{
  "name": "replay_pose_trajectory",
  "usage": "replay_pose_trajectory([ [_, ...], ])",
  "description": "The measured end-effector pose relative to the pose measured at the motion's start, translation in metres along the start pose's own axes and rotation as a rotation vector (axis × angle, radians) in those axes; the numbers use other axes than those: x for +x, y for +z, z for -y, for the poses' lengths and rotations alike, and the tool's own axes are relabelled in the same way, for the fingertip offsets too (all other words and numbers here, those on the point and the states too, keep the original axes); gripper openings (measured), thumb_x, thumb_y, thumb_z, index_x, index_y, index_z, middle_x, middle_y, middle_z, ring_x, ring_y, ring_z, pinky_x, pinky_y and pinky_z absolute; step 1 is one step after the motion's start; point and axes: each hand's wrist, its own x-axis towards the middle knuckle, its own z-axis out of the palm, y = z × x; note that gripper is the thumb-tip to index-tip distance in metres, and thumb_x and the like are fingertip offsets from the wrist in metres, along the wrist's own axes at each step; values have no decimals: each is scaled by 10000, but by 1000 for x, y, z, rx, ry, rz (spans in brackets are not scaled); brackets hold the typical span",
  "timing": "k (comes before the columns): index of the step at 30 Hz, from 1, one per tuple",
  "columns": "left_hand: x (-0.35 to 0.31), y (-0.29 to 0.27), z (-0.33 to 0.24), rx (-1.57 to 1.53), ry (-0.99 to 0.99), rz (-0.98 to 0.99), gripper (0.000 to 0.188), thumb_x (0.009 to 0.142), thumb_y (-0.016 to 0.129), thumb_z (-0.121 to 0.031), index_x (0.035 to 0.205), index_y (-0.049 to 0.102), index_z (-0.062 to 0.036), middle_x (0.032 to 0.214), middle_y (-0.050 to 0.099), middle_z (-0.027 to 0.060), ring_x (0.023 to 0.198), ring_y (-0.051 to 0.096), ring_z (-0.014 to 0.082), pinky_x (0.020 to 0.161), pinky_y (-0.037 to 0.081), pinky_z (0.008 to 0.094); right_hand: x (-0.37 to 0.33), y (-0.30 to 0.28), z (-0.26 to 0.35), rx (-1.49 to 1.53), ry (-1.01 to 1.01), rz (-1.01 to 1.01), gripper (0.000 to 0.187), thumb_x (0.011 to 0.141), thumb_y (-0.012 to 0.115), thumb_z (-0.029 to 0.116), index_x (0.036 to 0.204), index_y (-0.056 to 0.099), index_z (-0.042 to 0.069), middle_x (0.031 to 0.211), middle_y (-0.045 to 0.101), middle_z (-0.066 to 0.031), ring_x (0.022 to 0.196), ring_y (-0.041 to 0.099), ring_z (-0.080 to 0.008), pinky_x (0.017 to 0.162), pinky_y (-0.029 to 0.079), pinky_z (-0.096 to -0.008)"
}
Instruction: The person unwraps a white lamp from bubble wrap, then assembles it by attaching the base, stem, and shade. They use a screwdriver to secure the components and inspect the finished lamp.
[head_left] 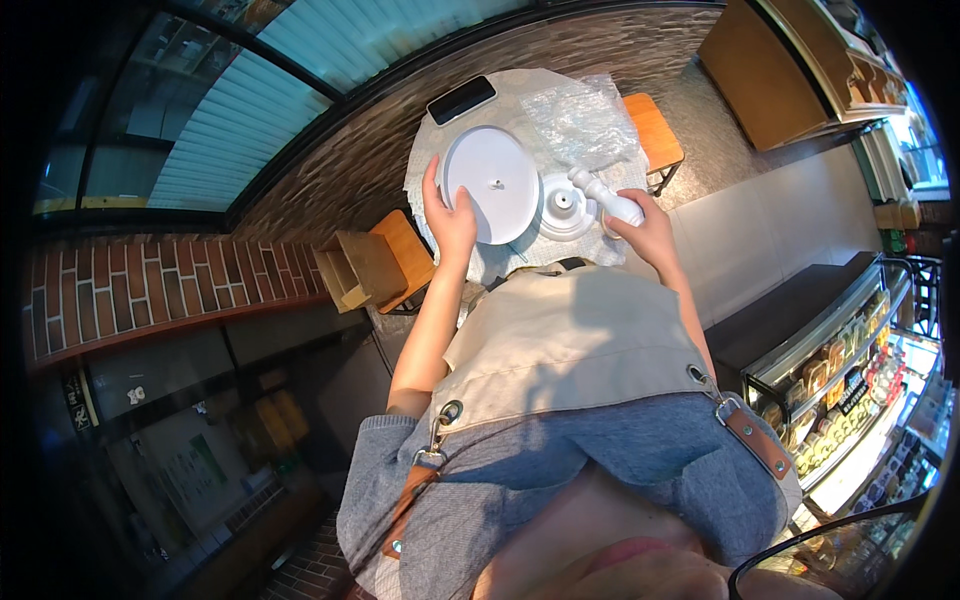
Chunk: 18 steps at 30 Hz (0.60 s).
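My left hand grips a round white plate by its left edge. The thumb lies over the rim, and a small metal stub sticks up at the plate's middle. In my right hand is a white turned stem, its wider end against my fingers and its narrower knobbed end toward the upper left. Between the two hands a round white stepped base rests on the table, with a raised centre. The stem's shaft passes over the base's right side; whether they touch I cannot tell.
The small table has a pale patterned cloth. A black phone lies at its far left, and crumpled clear plastic wrap at its far right. Wooden stools stand beside it, one bearing a cardboard box. A brick wall runs behind.
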Motion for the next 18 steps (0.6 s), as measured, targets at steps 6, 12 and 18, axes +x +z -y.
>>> replay_pose_trajectory([
  [6, -10, -6, 11, -74, -70, -132, 514, 883, 492, 75, 1371, 359, -16, 1197, 578, 212, 1073, 606, 250, 932, 451, 328, 15, 4, 48, -449, -318, 11, 454, 696, 755, 189, 1076, 557, 39, 951, 650, -203, 872, 634, -375, 742, 505, -417],
  [12, -17, -16, 22, -137, -146, -221, 491, 884, 505, 63, 1352, 371, 1, 1072, 645, 181, 987, 632, 207, 879, 467, 299, 25, 17, 68, -301, -289, -8, 486, 694, 799, 237, 1064, 553, 43, 902, 663, -175, 841, 657, -324, 738, 512, -397],
  [18, -23, -10, -30, -64, 1, -244, 428, 893, 513, 27, 1316, 447, 14, 1124, 634, 168, 1009, 625, 205, 888, 472, 299, 32, 17, 53, 660, -14, 48, 363, 798, 764, 133, 1057, 533, 27, 999, 616, -119, 875, 638, -205, 711, 572, -327],
])
